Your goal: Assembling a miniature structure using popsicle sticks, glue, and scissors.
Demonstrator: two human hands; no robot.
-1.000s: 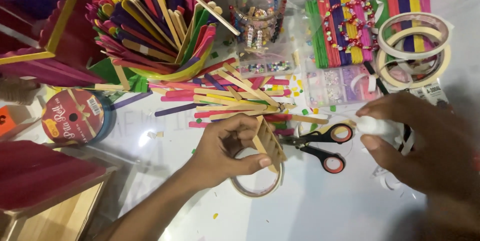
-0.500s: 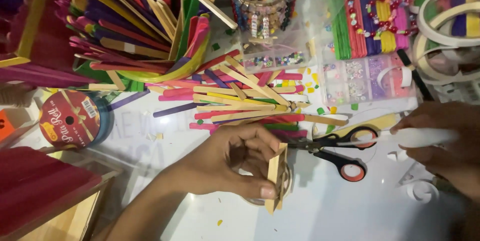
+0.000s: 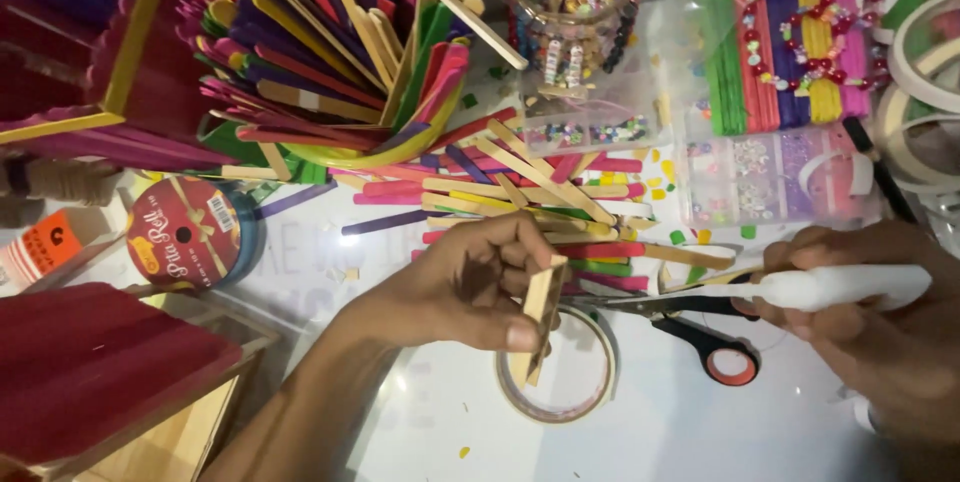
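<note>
A container of mixed coloured craft sticks (image 3: 330, 52) stands at upper left. Loose sticks (image 3: 520, 192) lie scattered in front of it. A red ribbon spool (image 3: 185, 234) lies to the left, beside a red-roofed stick structure (image 3: 90, 372). A jar of beads (image 3: 575, 12) stands at top centre. Bundled sticks (image 3: 785, 42) lie at upper right. Black-and-orange scissors (image 3: 700, 337) and a tape roll (image 3: 570, 382) lie on the white table (image 3: 680, 432).
</note>
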